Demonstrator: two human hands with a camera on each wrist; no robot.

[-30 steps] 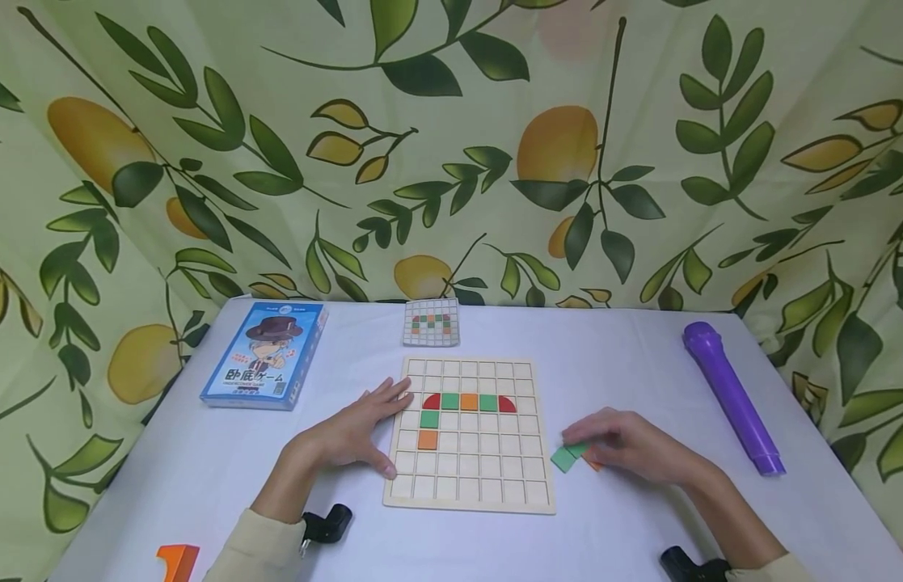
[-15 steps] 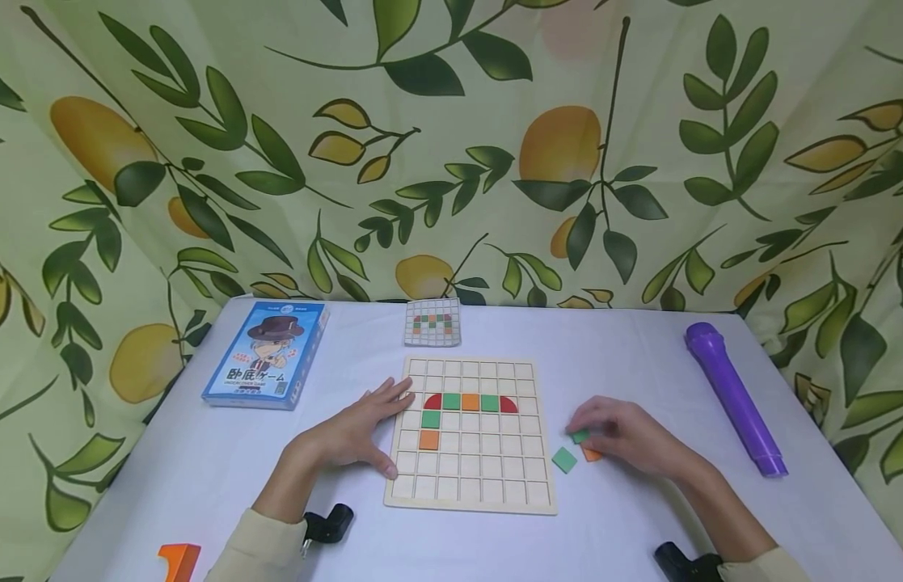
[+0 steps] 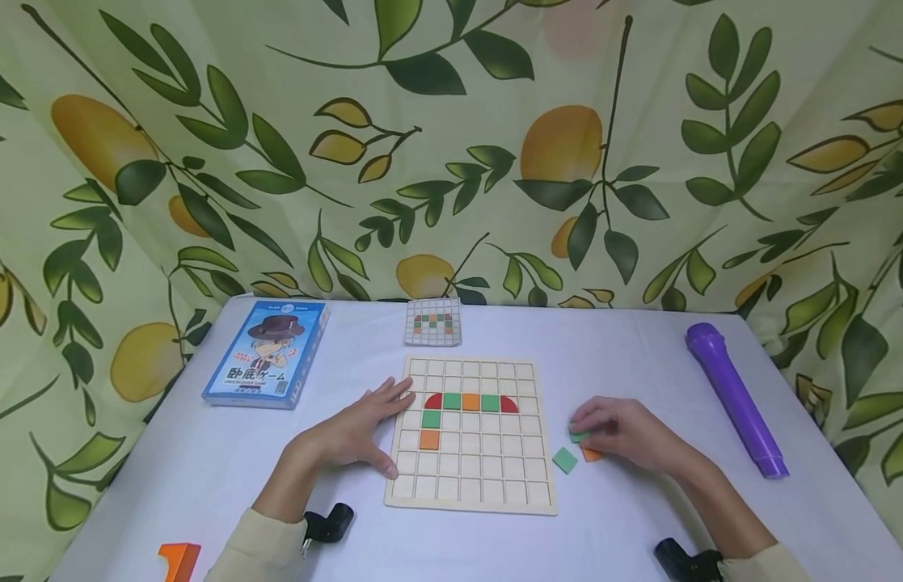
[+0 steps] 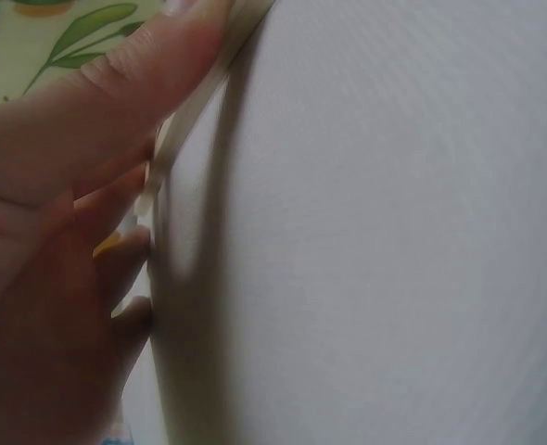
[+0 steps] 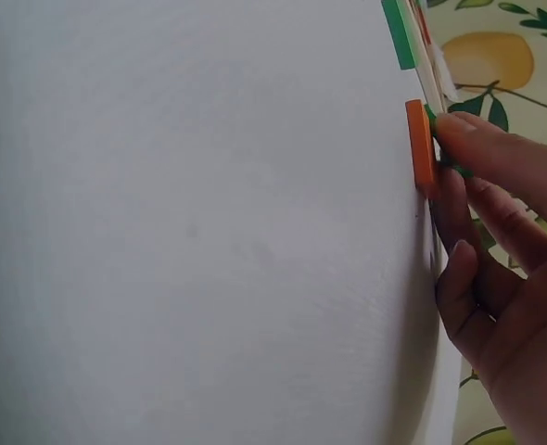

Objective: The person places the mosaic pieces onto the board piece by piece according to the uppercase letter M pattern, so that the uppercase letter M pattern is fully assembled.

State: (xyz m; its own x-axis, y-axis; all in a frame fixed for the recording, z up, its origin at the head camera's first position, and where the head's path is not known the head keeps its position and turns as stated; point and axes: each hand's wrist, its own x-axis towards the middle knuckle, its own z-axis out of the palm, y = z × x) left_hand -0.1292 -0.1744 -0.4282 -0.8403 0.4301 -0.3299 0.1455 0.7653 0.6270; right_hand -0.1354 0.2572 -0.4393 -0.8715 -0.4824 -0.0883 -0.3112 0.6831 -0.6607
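A wooden grid board (image 3: 474,478) lies flat on the table, holding red quarter-round pieces and green and orange square tiles in its upper left and middle cells. My left hand (image 3: 347,432) rests along the board's left edge, fingers spread and fairly straight; the left wrist view shows the thumb (image 4: 130,88) against that edge. To the right of the board, my right hand (image 3: 629,432) pinches a green tile (image 3: 578,437) between thumb and fingers. An orange tile (image 5: 421,146) lies under or beside those fingertips, partly hidden. Another green tile (image 3: 564,460) lies close to the board's right edge.
Behind the board is a small card (image 3: 432,322) printed with a coloured grid pattern. A blue box (image 3: 265,354) lies at the back left, a purple stick (image 3: 736,400) at the right. An orange piece (image 3: 179,559) is at the front left.
My right hand has drawn slightly up and right with the green tile, which is now apart from the other green one. My left hand and the board stay put.
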